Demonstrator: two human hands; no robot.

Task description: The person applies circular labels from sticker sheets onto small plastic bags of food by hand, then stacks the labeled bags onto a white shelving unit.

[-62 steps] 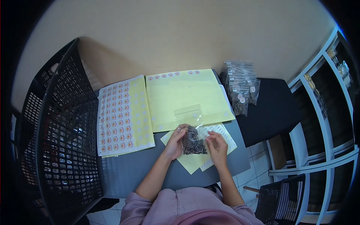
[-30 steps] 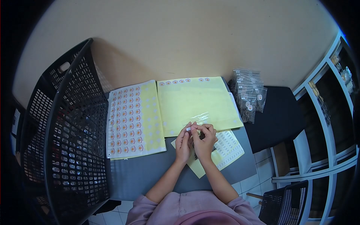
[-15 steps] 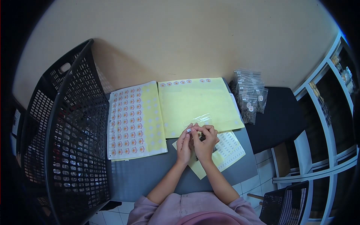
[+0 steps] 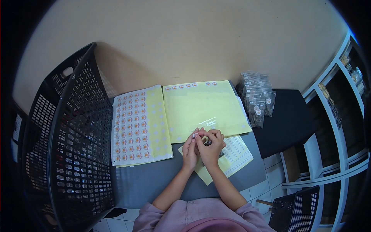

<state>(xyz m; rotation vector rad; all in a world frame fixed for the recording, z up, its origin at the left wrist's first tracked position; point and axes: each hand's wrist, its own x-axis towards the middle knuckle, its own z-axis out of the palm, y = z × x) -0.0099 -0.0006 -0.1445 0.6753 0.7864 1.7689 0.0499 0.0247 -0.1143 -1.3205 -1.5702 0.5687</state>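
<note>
Both hands meet over the near edge of the large yellow sticker backing sheet (image 4: pixel 201 102). A clear plastic bag (image 4: pixel 208 123) with dark contents is held between them, its transparent end sticking out past the fingers. My left hand (image 4: pixel 189 153) is closed on the bag's left side. My right hand (image 4: pixel 210 150) is closed on the other side, fingers curled. At the meeting fingertips is a small white label (image 4: pixel 195 135), with a thumb against it. Under the hands lies a smaller sheet of white labels (image 4: pixel 236 154), partly hidden by the right forearm.
A sheet of round stickers (image 4: pixel 130 127) lies on the left of the grey table (image 4: pixel 150 181). A tall black basket (image 4: pixel 81 131) stands beside it. Several filled clear bags (image 4: pixel 256 102) are piled at the back right, near a black surface (image 4: pixel 286 123). White shelving (image 4: pixel 336 106) stands farther right.
The hands stay in nearly the same place; the fingertips have shifted slightly over the small label. The bag's clear end has tilted a little.
</note>
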